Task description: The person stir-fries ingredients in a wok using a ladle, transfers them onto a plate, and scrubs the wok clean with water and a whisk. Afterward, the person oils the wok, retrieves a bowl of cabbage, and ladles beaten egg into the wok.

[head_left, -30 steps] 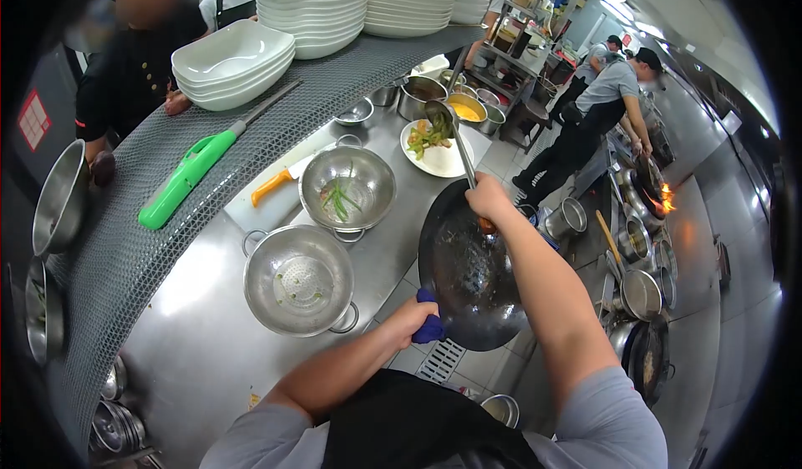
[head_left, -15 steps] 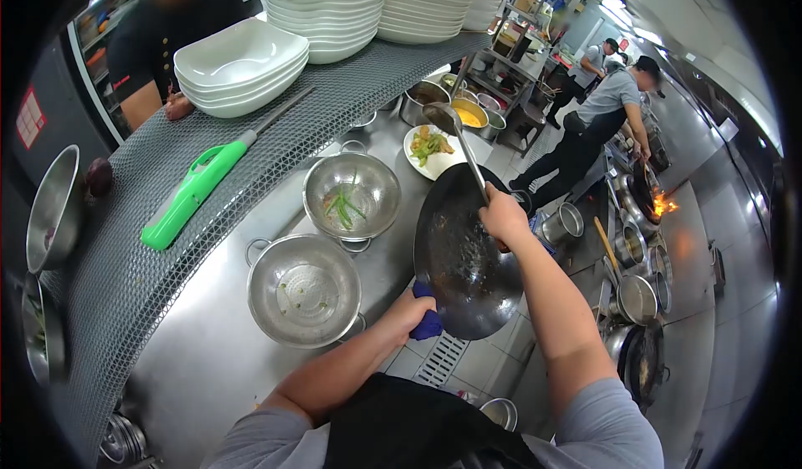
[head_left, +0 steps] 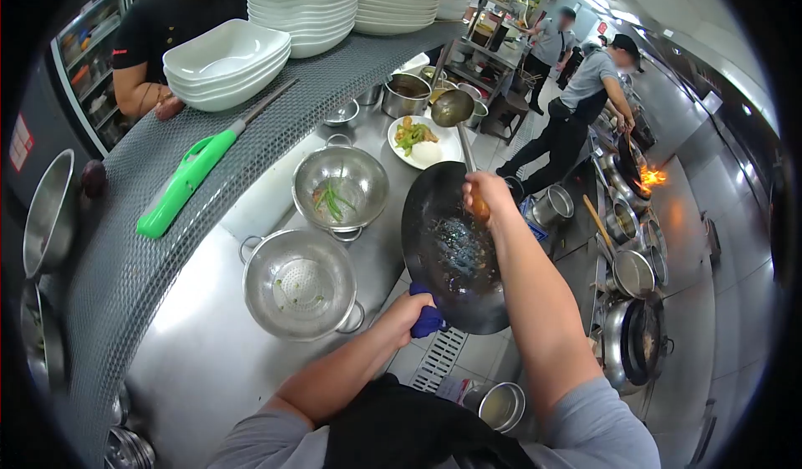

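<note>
My left hand (head_left: 407, 317) is wrapped round a blue-purple cloth (head_left: 428, 322) at the near left edge of a dark wok (head_left: 430, 227). The wok is tilted, its oily inside facing me. My right hand (head_left: 491, 197) grips the wooden handle of a ladle (head_left: 453, 108), held over the wok, with the bowl beyond the far rim. Just past the wok, a white plate (head_left: 453, 141) bears rice (head_left: 427, 153) and a stir-fry with green pieces (head_left: 410, 135). Left of the wok stand a colander with green strips (head_left: 334, 204) and another colander with a few scraps (head_left: 259, 289).
A mesh-covered shelf (head_left: 251, 147) holds a green lighter (head_left: 188, 181), stacked white bowls (head_left: 225, 55) and plates (head_left: 401, 1). One person (head_left: 180, 43) stands behind it. At right, another person (head_left: 585, 85) works by a flame (head_left: 650, 178). Pots and woks line the stove (head_left: 626, 344).
The ladle's bowl has swung slightly away from the plate and turned, now showing its inside. More of the plate and its rice is visible. The camera view has shifted a little.
</note>
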{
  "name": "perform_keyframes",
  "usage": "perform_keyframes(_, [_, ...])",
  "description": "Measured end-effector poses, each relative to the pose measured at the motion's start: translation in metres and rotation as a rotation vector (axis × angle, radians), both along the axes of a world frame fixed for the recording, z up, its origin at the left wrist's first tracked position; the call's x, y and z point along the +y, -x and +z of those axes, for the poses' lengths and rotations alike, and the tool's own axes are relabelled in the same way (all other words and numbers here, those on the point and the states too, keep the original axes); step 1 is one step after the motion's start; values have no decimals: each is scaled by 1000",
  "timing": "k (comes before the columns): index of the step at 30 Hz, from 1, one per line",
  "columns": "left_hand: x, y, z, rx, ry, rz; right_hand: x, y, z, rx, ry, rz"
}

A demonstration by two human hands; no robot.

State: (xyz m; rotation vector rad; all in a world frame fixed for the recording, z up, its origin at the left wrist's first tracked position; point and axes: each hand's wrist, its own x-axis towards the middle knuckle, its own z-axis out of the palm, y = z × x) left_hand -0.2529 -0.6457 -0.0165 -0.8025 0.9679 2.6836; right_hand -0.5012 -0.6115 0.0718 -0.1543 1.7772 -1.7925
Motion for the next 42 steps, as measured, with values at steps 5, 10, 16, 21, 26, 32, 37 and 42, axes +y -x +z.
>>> perform_keyframes(5, [28,-41,-3,42,-42,-6,43,-16,5,-428,574,104])
perform_keyframes(10, [66,-91,-1,-44,-26,18,163,-98,24,-369,746,288])
perform_keyframes(16, [105,-143,9,-52,-6,-88,339,-289,17,70,286,65])
perform_keyframes(21, [144,-191,29,-44,-13,-304,465,-450,-110,188,-590,-359])
perform_keyframes(26, [182,-238,9,-18,-26,-498,490,-605,-168,151,-851,-668])
perform_keyframes(32, [244,-300,29,-72,61,-781,504,-757,-171,-55,-746,-857])
perform_keyframes(37, [321,-335,41,-109,117,-1058,511,-844,-152,-52,-707,-1161])
perform_keyframes(42, [444,-367,43,-21,69,-1306,548,-922,-179,-89,-633,-1441])
